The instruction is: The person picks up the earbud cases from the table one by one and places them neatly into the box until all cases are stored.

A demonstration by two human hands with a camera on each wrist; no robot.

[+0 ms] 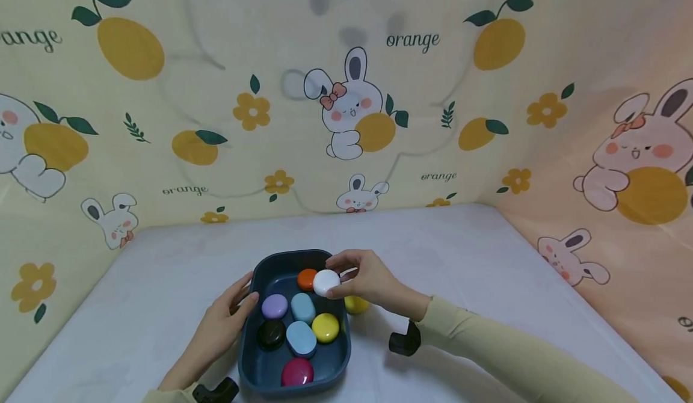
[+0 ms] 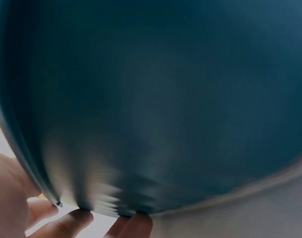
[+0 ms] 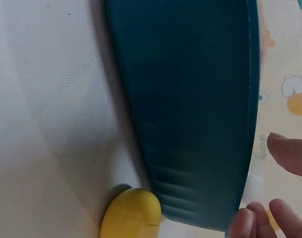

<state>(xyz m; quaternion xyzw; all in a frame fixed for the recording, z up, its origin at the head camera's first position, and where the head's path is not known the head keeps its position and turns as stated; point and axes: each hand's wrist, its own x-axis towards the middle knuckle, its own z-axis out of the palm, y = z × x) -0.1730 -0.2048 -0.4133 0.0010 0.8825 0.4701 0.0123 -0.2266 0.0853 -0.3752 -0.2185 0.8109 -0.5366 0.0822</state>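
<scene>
A dark blue rounded rectangular tray (image 1: 281, 286) stands on the table in the head view. My left hand (image 1: 224, 313) holds its left side, the thumb at the rim and the fingertips (image 2: 138, 225) against the outer wall. Over the tray's far right part, my right hand (image 1: 368, 279) pinches a glossy white round piece (image 1: 326, 283) between thumb and fingers. The white piece overlaps an orange one (image 1: 306, 279). In the right wrist view, the right fingers (image 3: 284, 218) show by the rim, while the white piece is hidden.
Inside the tray lie purple (image 1: 274, 306), black (image 1: 271, 334), yellow (image 1: 325, 328) and crimson (image 1: 297, 372) round pieces, plus two light blue oval ones (image 1: 301, 338). Outside its right wall sits a yellow rounded piece (image 3: 131, 213) with a seam. Printed cloth (image 1: 422, 90) hangs behind the white tabletop (image 1: 433, 240).
</scene>
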